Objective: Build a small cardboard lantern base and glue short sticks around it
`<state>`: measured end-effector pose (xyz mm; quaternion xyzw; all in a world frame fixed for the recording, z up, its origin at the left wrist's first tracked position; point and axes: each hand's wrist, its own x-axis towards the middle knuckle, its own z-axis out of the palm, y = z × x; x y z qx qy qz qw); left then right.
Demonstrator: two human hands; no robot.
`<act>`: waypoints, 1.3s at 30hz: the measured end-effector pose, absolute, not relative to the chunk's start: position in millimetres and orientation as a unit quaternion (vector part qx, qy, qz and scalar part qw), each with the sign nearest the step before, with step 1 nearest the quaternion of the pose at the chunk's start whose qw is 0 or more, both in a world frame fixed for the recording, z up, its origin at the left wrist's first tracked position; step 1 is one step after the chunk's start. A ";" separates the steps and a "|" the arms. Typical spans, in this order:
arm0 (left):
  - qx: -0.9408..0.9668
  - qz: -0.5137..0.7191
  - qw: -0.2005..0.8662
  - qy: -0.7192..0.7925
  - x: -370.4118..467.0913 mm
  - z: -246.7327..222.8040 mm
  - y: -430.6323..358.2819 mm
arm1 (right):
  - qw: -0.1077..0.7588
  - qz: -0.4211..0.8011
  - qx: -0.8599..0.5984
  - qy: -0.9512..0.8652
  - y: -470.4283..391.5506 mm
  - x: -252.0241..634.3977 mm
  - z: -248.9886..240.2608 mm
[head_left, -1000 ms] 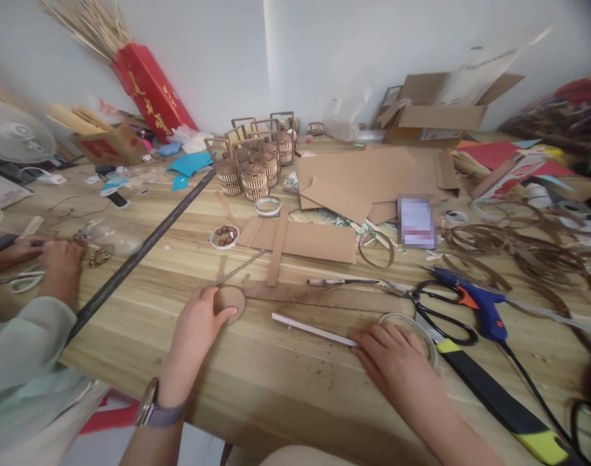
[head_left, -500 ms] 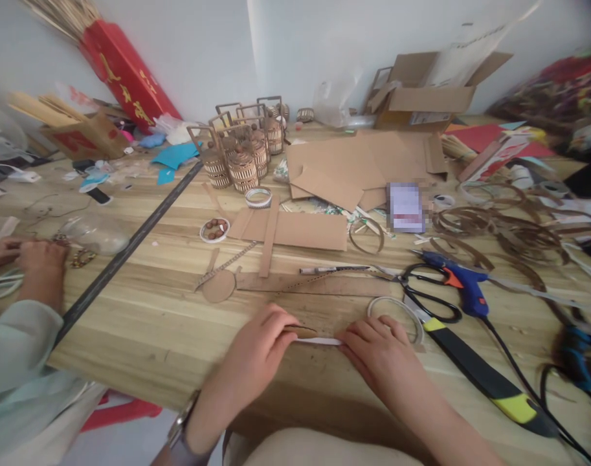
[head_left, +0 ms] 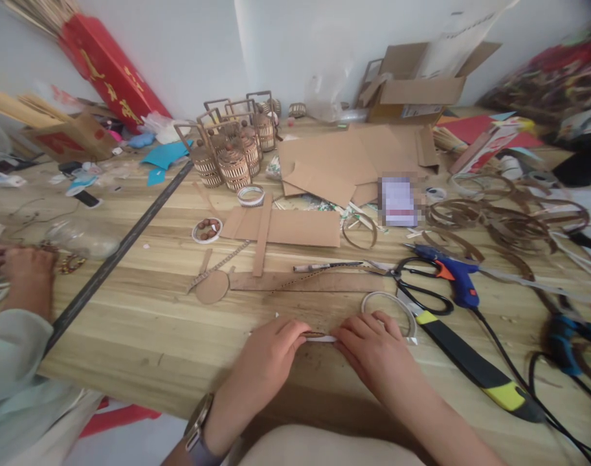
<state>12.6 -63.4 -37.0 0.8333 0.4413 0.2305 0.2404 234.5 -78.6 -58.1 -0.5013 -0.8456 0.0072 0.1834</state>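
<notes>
Near the table's front edge, my left hand (head_left: 274,355) and my right hand (head_left: 373,343) pinch a narrow white strip (head_left: 320,338) from its two ends. A thin brown edge, perhaps cardboard, shows just behind the strip; my fingers cover the rest, so its full shape is hidden. Both hands are closed and only a short gap lies between them. Beyond my right hand lies a pale ring-shaped roll of tape (head_left: 412,317), partly covered by the fingers. A long brown strip (head_left: 324,282) lies flat ahead of my hands, next to a round cardboard disc (head_left: 212,287).
To the right lie black-handled scissors (head_left: 424,298), a blue glue gun (head_left: 463,275) with its cord, and a black-yellow cutter (head_left: 479,362). Small lidded baskets (head_left: 234,168), cardboard sheets (head_left: 324,162) and coiled brown strips (head_left: 509,220) stand farther back. Another person's hand (head_left: 28,275) is at left.
My left hand has come closer to my right, and less of the white strip and brown edge shows between them. The whole view has shifted slightly.
</notes>
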 end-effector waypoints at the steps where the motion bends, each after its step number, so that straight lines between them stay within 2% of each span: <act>1: 0.834 0.226 0.236 0.444 13.4 -36.8 -63.5 | 0.181 0.009 -0.502 -0.846 -78.7 234.8 -58.0; 7: 0.840 0.204 0.223 0.450 16.8 -35.0 -64.6 | 0.181 0.054 -0.500 -0.845 -77.6 229.1 -48.8; 10: 0.840 0.203 0.225 0.451 17.7 -36.8 -65.9 | 0.194 0.118 -0.489 -0.842 -75.5 218.4 -44.0; 14: 0.835 0.201 0.207 0.469 9.9 -40.7 -67.3 | 0.168 0.193 -0.510 -0.821 -73.5 205.8 -45.5; 19: 0.829 0.099 0.134 0.534 -24.6 -39.8 -67.4 | 0.174 0.170 -0.513 -0.823 -73.8 205.2 -50.8; 23: 0.821 0.038 0.151 0.549 -47.3 -35.7 -65.6 | 0.190 0.161 -0.496 -0.831 -73.9 207.9 -51.0; 33: 0.758 0.234 0.293 0.534 -27.9 -27.0 -61.2 | 0.180 0.192 -0.505 -0.822 -73.2 210.5 -51.9; 39: 0.770 0.306 0.272 0.489 -9.0 -34.9 -65.6 | 0.176 0.197 -0.520 -0.812 -74.3 209.2 -49.2</act>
